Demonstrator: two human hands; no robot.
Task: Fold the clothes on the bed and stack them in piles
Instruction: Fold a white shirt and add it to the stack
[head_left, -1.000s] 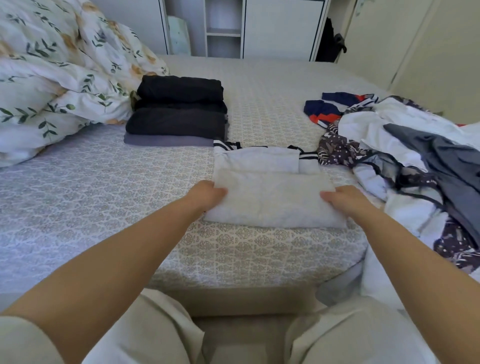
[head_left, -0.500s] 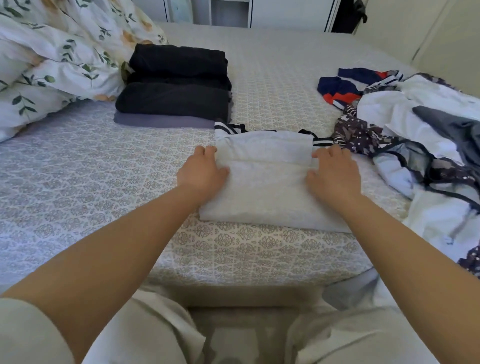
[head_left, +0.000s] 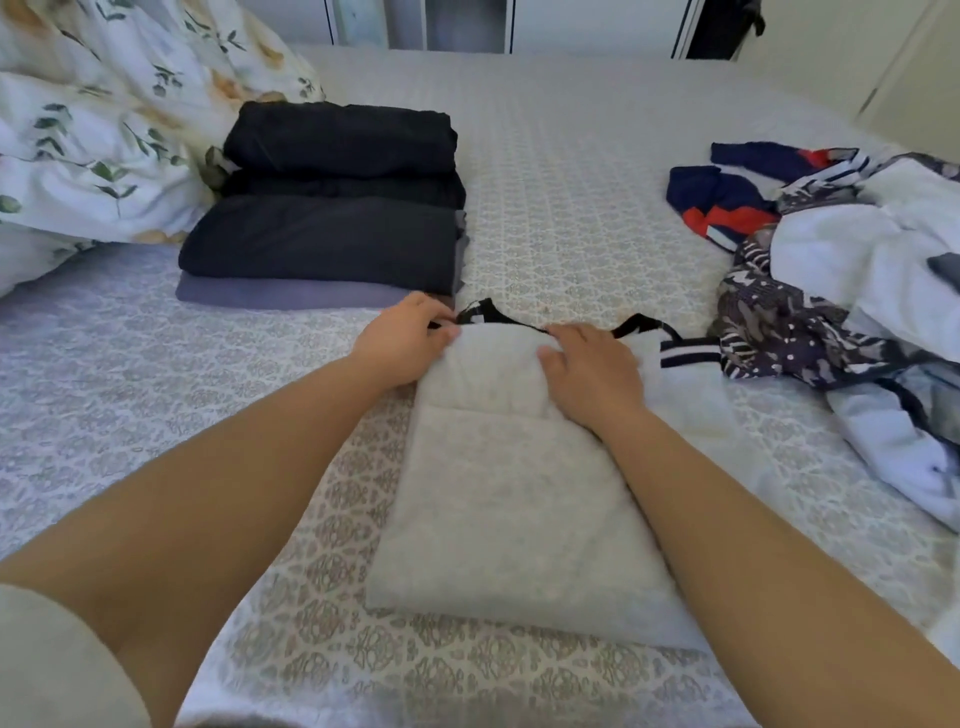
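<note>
A light grey garment (head_left: 514, 499) with black and white striped trim lies partly folded on the bed (head_left: 571, 208) in front of me. My left hand (head_left: 405, 340) grips its far left corner, fingers curled round the edge by the black collar. My right hand (head_left: 589, 371) rests on the far edge beside it, fingers curled into the cloth. A stack of folded dark clothes (head_left: 332, 208) on a purple piece stands behind my left hand. A heap of unfolded clothes (head_left: 852, 291) in white, navy and red lies at the right.
A floral duvet (head_left: 93, 124) is bunched at the far left. White wardrobe doors and shelves (head_left: 467, 26) stand beyond the bed. The patterned bedspread shows between the dark stack and the heap. My knees are at the bed's near edge.
Both hands slid from the garment's near side edges up to its far edge and came closer together. The garment now looks narrower, and the camera has tilted nearer to the bed.
</note>
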